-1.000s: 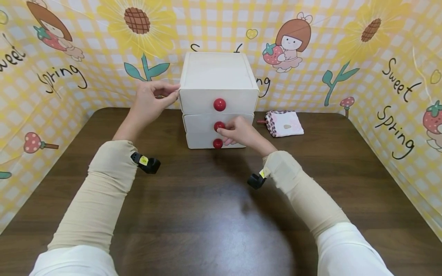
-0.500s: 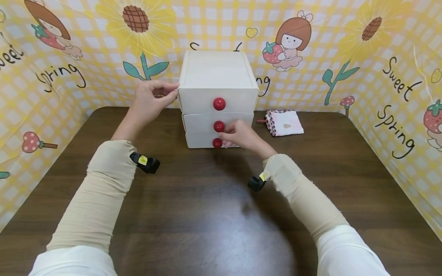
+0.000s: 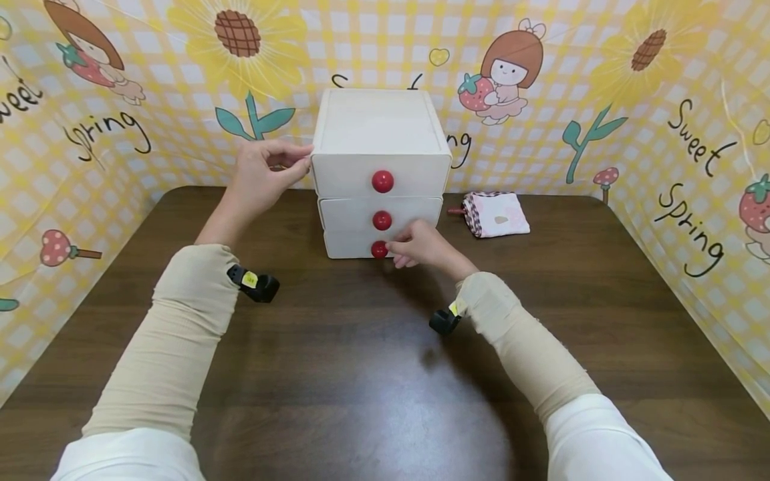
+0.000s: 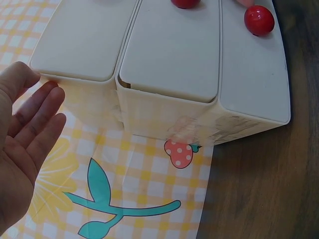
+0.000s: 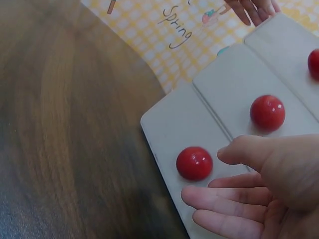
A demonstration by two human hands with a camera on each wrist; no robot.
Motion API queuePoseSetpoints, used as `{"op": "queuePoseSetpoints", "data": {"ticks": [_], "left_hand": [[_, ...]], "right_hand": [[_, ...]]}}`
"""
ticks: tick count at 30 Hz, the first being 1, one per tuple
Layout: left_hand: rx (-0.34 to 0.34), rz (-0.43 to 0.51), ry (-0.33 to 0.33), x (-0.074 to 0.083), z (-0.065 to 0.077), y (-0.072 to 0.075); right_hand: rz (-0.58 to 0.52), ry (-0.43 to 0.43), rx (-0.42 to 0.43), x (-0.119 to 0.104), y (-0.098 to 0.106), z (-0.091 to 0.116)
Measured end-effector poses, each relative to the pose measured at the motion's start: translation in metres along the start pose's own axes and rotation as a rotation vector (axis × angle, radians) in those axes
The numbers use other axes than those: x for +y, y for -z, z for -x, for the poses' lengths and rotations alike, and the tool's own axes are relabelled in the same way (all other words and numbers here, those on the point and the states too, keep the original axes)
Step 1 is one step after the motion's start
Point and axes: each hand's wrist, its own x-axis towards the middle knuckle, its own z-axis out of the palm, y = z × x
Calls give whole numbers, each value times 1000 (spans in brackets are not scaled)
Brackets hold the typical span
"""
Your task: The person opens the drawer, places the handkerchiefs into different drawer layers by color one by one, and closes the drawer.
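A white three-drawer cabinet (image 3: pixel 380 123) with round red knobs stands at the back of the table. My left hand (image 3: pixel 260 175) rests its fingertips on the cabinet's upper left front corner; the left wrist view has the relaxed fingers (image 4: pixel 42 117) beside the side wall. In front of the lower drawers is my right hand (image 3: pixel 420 244). Its thumb and fingers (image 5: pixel 227 203) lie spread around the bottom knob (image 5: pixel 194 163), with a small gap to it in the right wrist view. Above it, the middle knob (image 5: pixel 267 113) is untouched. All drawers look closed.
A folded cloth (image 3: pixel 504 215) with a checked edge lies right of the cabinet, a small reddish stick-like piece (image 3: pixel 456 212) beside it. The brown wooden table (image 3: pixel 337 374) stretches in front. Yellow checked fabric (image 3: pixel 373 40) walls the back and sides.
My right hand has moved down from the middle knob to the bottom knob. The left hand has stayed at the cabinet's corner, and the cabinet has not moved.
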Motion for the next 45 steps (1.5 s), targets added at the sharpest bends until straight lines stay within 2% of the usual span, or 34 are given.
{"op": "queuePoseSetpoints", "data": {"ticks": [6,14,23,45], "left_hand": [[-2,3,0,0,0,0],[-4,17,2,1,0,0],[-4,8,4,0,0,0],[3,21,-14,-1,0,0]], "right_hand": [[-10,-28,5,6,-4,-3],[21,-78,-32,8,-10,-7],[21,-83,-41,10,-15,-11],[-12,-91,5,10,-19,-12]]}}
